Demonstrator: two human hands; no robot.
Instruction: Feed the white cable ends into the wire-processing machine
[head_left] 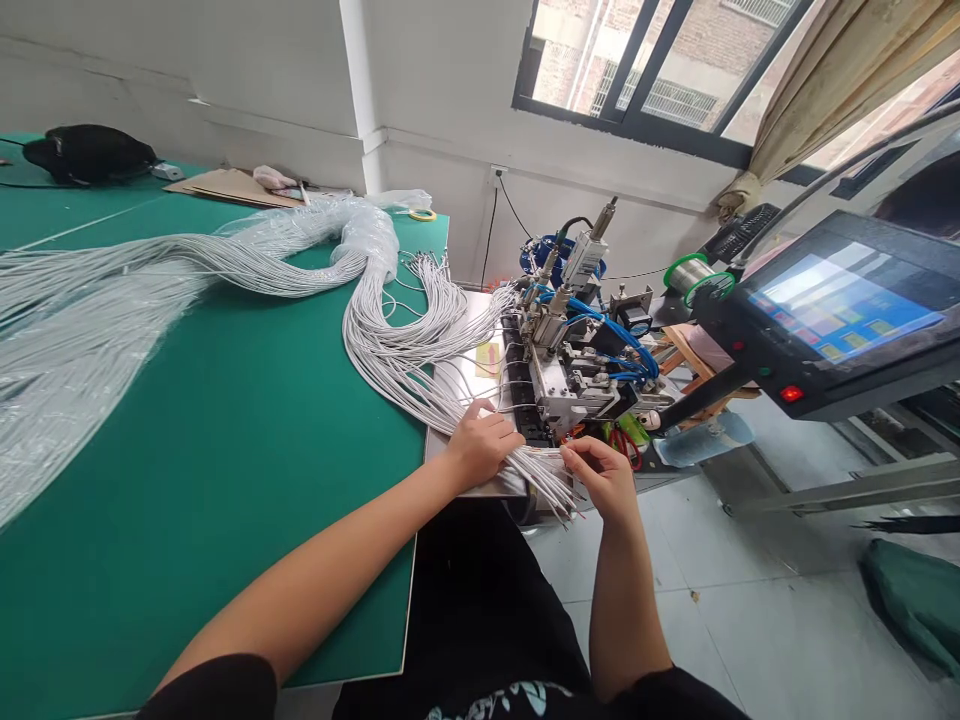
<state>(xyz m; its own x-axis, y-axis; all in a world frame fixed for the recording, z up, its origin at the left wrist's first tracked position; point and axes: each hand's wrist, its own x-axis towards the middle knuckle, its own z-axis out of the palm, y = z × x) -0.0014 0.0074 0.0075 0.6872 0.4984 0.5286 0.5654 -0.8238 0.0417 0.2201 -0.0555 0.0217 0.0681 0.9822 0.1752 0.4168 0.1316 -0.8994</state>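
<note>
the white wires (pixel 420 350) are thin and long, sweeping over the green table (pixel 225 450) in one loose bundle, their tips fanned past the near edge of the metal plate (pixel 457 378). left hand (pixel 480 445) is clenched over them there; right hand (pixel 604 480) pinches a few tips. the machine (pixel 570 375) crowds close behind; bare floor (pixel 750 600) opens rightward.

A flat green worktop (pixel 225 480) carries a long bundle of thin white wires (pixel 247 260), which sweeps from its left edge to a silver metal plate (pixel 457 375) at its right end. Along the far edge lie a black bag (pixel 86 152), flat brown cardboard sheets (pixel 225 185) and a small yellow tape roll (pixel 422 214).
</note>
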